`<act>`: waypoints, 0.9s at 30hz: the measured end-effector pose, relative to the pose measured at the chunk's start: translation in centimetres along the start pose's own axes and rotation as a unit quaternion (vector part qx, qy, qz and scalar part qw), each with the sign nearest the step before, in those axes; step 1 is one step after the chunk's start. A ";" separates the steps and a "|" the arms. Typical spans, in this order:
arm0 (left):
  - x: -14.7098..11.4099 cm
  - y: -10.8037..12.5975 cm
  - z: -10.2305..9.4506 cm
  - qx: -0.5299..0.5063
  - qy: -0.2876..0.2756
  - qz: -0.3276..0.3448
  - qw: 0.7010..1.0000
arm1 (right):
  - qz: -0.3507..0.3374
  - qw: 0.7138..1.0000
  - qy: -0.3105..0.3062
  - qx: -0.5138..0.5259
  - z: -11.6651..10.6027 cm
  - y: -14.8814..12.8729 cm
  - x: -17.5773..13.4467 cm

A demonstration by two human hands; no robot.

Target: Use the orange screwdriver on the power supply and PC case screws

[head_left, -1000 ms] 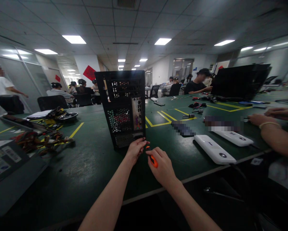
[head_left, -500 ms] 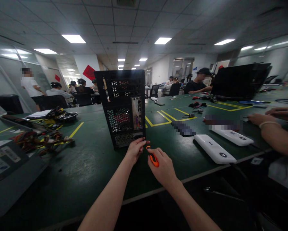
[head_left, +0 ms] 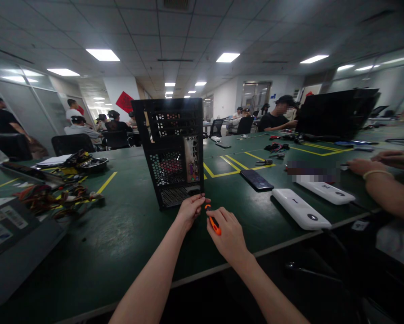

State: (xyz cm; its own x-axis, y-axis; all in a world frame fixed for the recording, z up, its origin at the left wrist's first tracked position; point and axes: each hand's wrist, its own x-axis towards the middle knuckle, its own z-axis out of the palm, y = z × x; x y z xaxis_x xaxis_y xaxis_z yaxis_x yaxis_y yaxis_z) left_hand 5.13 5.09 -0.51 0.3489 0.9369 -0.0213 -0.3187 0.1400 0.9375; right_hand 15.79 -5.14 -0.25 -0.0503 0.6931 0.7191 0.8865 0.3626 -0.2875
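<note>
A black computer case [head_left: 141, 135] stands upright on the green table, its back panel with ports and vent holes facing me. My right hand [head_left: 229, 229] is closed around the orange and black handle of a screwdriver [head_left: 216, 226], just right of the case's lower corner. The screwdriver's front end points toward the case and my left fingers. At that lower right corner, my left hand [head_left: 190, 210] is closed in a pinch. Whatever lies between its fingertips is too small to make out.
A grey metal unit [head_left: 6, 234] and a bundle of cables [head_left: 50, 202] are at the left. To the right lie a phone [head_left: 257, 180] and two white devices [head_left: 301, 209]. A co-worker's hands [head_left: 370, 168] are at the far right, near a large black monitor [head_left: 337, 114].
Both my hands stay almost in place, with the screwdriver shifted only slightly. In the left background, a person in black has come into view and the person in white has moved right.
</note>
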 end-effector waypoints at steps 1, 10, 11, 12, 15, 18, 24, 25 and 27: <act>0.0 0.0 0.0 -0.005 0.000 0.002 1.000 | 0.003 1.000 0.000 0.004 0.0 0.0 0.0; -0.2 0.2 0.0 -0.018 -0.012 -0.008 1.000 | 0.002 1.000 -0.004 0.003 0.3 0.0 -0.2; -0.1 0.2 0.0 -0.014 -0.015 -0.006 1.000 | -0.005 1.000 -0.007 -0.009 0.2 -0.1 -0.2; 0.0 0.1 0.0 -0.009 -0.016 -0.004 1.000 | -0.011 1.000 -0.012 -0.020 0.2 -0.1 -0.1; 0.1 -0.2 0.0 0.014 -0.008 0.005 1.000 | -0.029 0.998 -0.025 -0.043 0.0 -0.2 0.0; 0.0 0.0 0.1 0.014 -0.001 0.006 1.000 | -0.031 0.998 -0.020 -0.045 -0.1 -0.4 0.1; -0.3 0.5 0.4 -0.007 0.004 -0.016 1.000 | 0.008 1.000 -0.011 -0.021 0.2 -0.4 -0.2; -0.3 0.4 0.4 -0.004 0.004 -0.015 1.000 | 0.003 1.000 -0.013 -0.027 0.2 -0.3 -0.2; -0.1 0.2 0.3 0.005 0.006 -0.010 1.000 | -0.012 0.999 -0.017 -0.043 0.2 -0.3 -0.2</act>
State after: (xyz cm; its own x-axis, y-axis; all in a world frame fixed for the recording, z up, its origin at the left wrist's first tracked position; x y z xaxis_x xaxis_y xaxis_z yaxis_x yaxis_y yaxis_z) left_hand 5.25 4.93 -0.18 0.3441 0.9378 -0.0452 -0.3022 0.1562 0.9404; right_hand 15.50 -5.28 -0.44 -0.0873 0.7060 0.7028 0.9213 0.3256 -0.2127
